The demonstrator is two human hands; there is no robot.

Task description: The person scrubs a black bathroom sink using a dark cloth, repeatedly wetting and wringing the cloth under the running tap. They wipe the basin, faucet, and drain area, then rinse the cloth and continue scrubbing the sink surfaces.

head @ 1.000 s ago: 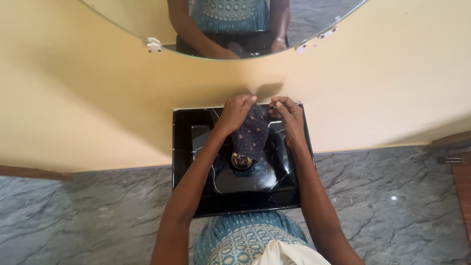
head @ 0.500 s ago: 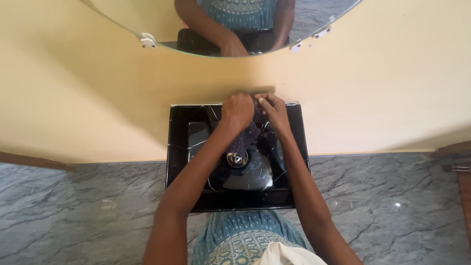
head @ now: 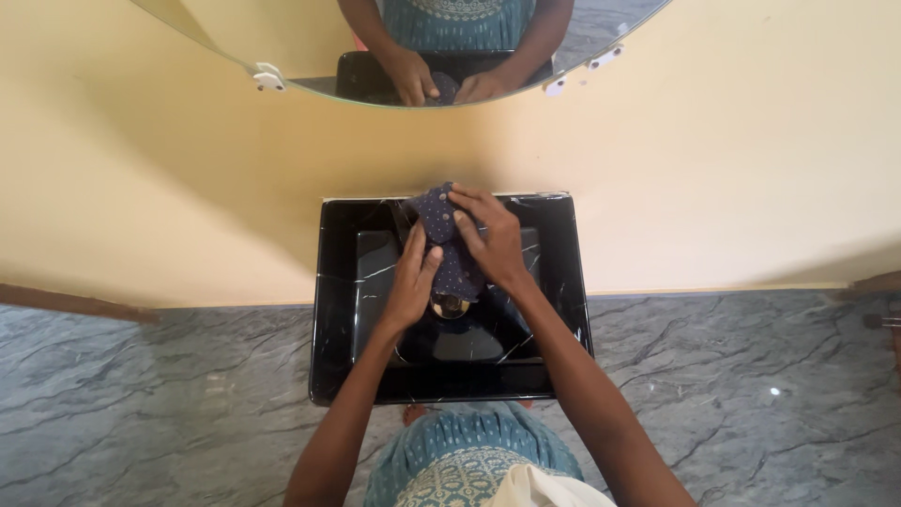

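A dark blue cloth with pale dots (head: 437, 214) is bunched over the back of a glossy black wall-hung sink (head: 333, 310). My right hand (head: 490, 237) lies on top of the cloth, fingers pressing it near the rear rim. My left hand (head: 411, 280) grips the cloth's lower part from the left, above the metal drain (head: 451, 305). The tap is hidden under the cloth and hands.
A round-edged mirror (head: 310, 38) hangs on the yellow wall above and reflects both hands and the cloth. Grey marbled floor tiles (head: 150, 404) spread beneath the sink. A white cloth (head: 540, 488) drapes over my shoulder at the bottom edge.
Both hands were together at the sink's back rim. The left hand has dropped lower onto the cloth, and the right hand has moved over the top of it.
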